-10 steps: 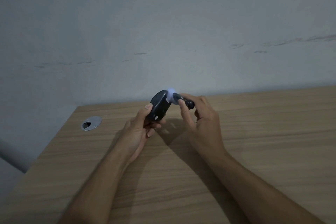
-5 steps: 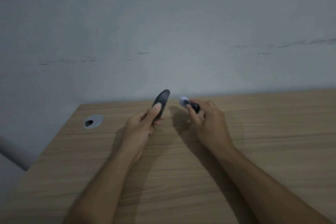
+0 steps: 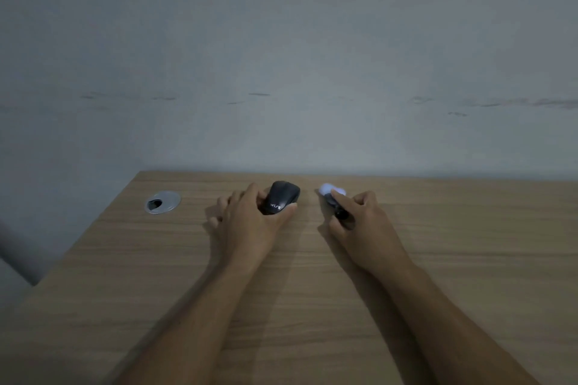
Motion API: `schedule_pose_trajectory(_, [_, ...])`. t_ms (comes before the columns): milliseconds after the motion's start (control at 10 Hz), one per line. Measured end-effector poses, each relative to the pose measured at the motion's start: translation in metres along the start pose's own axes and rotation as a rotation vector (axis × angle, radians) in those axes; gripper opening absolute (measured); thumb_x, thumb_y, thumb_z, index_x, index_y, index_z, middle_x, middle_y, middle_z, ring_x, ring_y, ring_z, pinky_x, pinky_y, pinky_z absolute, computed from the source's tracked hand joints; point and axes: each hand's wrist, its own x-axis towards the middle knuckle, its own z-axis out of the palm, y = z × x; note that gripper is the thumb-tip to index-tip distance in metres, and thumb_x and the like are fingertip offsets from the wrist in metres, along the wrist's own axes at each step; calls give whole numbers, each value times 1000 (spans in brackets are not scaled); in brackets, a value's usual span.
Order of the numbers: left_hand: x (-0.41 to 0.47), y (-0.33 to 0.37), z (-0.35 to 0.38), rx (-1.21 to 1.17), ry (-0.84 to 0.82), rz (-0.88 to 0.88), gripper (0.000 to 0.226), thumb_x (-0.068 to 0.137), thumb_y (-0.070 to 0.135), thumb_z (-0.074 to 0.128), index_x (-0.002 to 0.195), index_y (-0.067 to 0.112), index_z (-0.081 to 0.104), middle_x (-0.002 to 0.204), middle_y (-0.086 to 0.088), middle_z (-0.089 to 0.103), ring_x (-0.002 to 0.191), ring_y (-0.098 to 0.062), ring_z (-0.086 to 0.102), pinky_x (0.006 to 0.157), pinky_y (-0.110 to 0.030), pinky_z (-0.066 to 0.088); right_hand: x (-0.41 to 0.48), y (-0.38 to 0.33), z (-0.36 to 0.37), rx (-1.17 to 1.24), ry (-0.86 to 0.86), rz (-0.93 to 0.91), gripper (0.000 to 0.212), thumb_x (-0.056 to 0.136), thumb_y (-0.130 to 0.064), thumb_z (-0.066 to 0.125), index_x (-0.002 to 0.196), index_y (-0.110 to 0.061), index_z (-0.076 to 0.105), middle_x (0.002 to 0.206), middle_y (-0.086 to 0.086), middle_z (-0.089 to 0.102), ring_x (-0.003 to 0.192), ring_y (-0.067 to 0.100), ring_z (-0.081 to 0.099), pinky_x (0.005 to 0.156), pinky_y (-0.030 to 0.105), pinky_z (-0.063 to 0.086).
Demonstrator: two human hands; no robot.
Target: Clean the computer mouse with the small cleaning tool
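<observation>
The table (image 3: 312,306) looks like pale wood or wood-look laminate, smooth and matt, with fine straight grain lines running across it. Set into it is a round cable cap (image 3: 162,202) of silvery metal or metal-look plastic with a dull sheen. The mouse (image 3: 283,197) looks like black plastic, smooth and satin, with small pale lettering on its shell. The cleaning tool (image 3: 332,194) has a dark, plastic-looking body and a soft, pale, matt head. The wall (image 3: 281,56) is matt painted plaster with dark scuffs.
</observation>
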Motion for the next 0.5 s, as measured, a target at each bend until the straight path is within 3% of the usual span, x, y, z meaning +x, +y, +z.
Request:
schedule_pose_trajectory(100, [1, -3, 4, 63, -45, -13, 60, 71, 87, 67, 95, 33, 61, 117, 12, 59, 128, -22, 46, 97, -48, 36, -1, -1, 1, -32, 2, 24, 49, 95, -36, 74, 144, -38, 68, 114, -2, 47, 96, 28, 68, 84, 42, 61])
schedule_pose_trajectory(300, [0, -1, 3, 147, -94, -9, 76, 66, 100, 58, 97, 31, 59, 123, 9, 53, 130, -22, 45, 100, -51, 35, -2, -7, -2, -27, -58, 99, 63, 93, -48, 73, 152, -31, 58, 123, -1, 51, 112, 30, 66, 96, 43, 58])
schedule_pose_trajectory(400, [3, 2, -8, 3, -92, -42, 75, 74, 100, 50, 98, 30, 62, 122, 10, 57, 132, -21, 46, 110, -53, 35, -3, -10, -7, 53, -58, 130, 64, 95, -41, 76, 153, -22, 55, 124, 0, 50, 122, 34, 64, 95, 38, 51])
schedule_pose_trajectory(500, [11, -9, -25, -63, -24, 35, 49, 110, 62, 36, 107, 22, 64, 126, 2, 65, 131, -28, 56, 114, -52, 38, 4, -20, -21, 196, 24, 251, 69, 99, -36, 72, 157, -8, 50, 136, 6, 55, 130, 30, 59, 93, 29, 39])
